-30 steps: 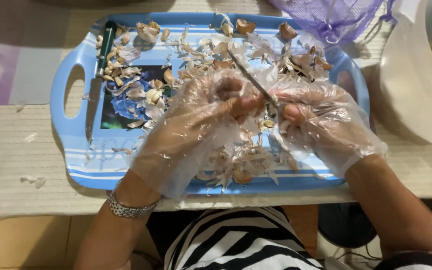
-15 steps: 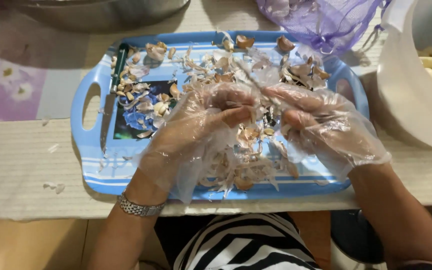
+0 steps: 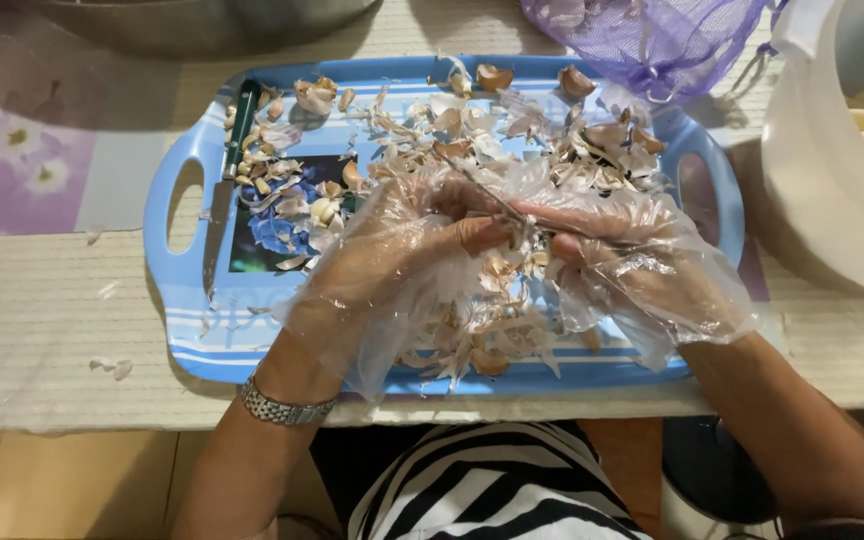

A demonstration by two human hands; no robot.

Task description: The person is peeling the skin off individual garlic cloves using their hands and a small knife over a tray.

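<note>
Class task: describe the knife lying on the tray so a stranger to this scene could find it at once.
Start at the blue tray littered with garlic skins. Go to its left end, beside the handle cut-out. The knife lies there lengthwise: dark green handle, thin steel blade, the only long straight thing among curled peelings.

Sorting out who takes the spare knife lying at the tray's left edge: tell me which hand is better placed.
Left, probably. The left hand is on the same side as the green-handled knife on the blue tray; the right hand already holds a small knife.
</note>
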